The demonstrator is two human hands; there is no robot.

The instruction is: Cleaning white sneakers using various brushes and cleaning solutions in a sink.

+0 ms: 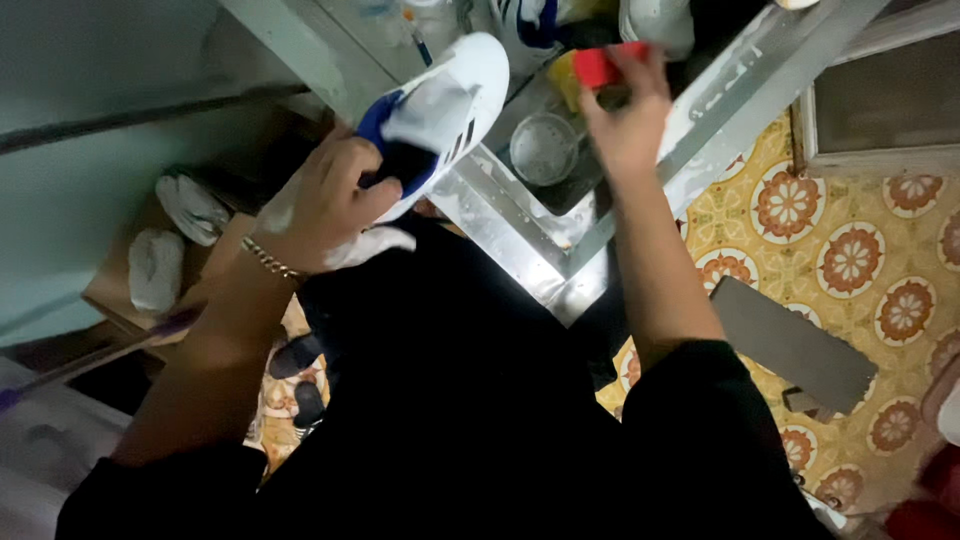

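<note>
Left hand: the left hand (325,205), a chain bracelet (268,258) on its wrist, has its grip closed around the heel opening of a white sneaker (445,100) with blue trim and dark stripes.
Sneaker: held tilted over the edge of the metal sink (520,235), toe pointing away from the person.
Right hand: the right hand (628,120) reaches over the sink, its grip pinching a red sponge-like block (600,66) at the fingertips.
Sink: a small round metal bowl (543,148) sits inside; more white shoes (655,20) lie at the far end.
Left side: two white insoles (170,240) rest on a low brown shelf.
Floor: yellow tiles (850,260) with floral medallions; a grey flat board (795,345) lies on them.
</note>
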